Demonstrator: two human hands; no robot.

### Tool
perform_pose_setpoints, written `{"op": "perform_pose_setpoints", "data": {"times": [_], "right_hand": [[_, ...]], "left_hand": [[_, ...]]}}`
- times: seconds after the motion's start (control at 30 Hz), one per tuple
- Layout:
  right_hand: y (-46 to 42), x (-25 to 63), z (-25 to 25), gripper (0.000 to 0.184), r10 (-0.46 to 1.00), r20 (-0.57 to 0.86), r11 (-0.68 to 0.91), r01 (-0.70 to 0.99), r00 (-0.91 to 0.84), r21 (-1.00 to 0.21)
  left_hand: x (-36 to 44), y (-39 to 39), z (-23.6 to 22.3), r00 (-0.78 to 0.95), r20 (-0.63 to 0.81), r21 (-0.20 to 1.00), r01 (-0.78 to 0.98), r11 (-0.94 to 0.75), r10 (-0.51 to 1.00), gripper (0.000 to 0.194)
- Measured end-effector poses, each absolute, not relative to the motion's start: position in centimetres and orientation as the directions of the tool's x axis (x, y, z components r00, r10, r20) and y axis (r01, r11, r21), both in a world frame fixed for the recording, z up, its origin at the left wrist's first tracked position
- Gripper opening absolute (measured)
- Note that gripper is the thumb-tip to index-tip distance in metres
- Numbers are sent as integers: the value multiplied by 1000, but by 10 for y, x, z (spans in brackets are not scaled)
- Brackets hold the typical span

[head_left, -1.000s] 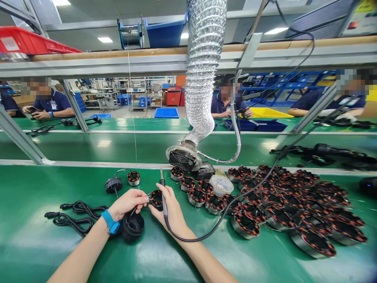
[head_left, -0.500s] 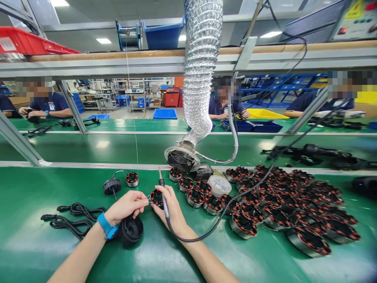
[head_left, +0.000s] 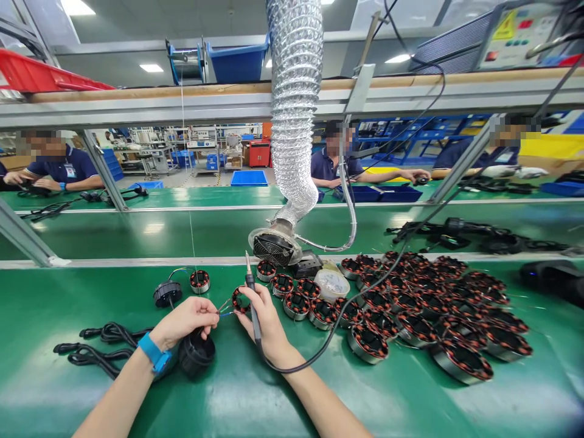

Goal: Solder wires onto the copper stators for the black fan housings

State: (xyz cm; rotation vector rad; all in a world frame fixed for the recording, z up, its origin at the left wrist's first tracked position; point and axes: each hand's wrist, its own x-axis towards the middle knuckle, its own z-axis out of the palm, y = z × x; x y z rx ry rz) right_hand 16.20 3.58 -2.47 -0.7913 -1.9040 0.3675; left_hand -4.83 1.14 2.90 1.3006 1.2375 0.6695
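My right hand [head_left: 269, 313] is closed around a soldering iron [head_left: 253, 298], its tip pointing up and away. The same hand also grips a motor stator [head_left: 238, 299] with orange-red windings at its fingertips. Thin wires [head_left: 224, 308], one of them blue, run between the stator and my left hand [head_left: 196, 317], which pinches their ends. Just below my left hand, a round black motor housing [head_left: 197, 354] sits on the green bench. Another black housing [head_left: 167, 294] with coloured wires and a single stator [head_left: 199, 281] lie beyond my left hand.
Many stators [head_left: 406, 301] cover the bench at right, around a translucent tub [head_left: 331, 285]. A fume fan [head_left: 274, 246] hangs from a foil duct [head_left: 296, 103] in front. Black cables [head_left: 98, 353] lie at left. The iron's cord [head_left: 335, 347] loops rightward. Co-workers [head_left: 331, 155] sit across the bench.
My left hand has drawn slightly away from the stator, and more wire shows between them. The view has shifted a little. A co-worker opposite has reached an arm out to the right.
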Motion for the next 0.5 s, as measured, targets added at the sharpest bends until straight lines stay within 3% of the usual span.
{"op": "perform_pose_setpoints", "data": {"times": [0.2,0.5], "right_hand": [[30,155,-26,59,694,659,720,309,-290,-622],[26,147,-28,59,740,627,673,273,-245,-688]], "left_hand": [[-42,11,24,262,-340,919,296,260,903,48],[-39,9,26,224,-306,904,373,209,925,59]]}}
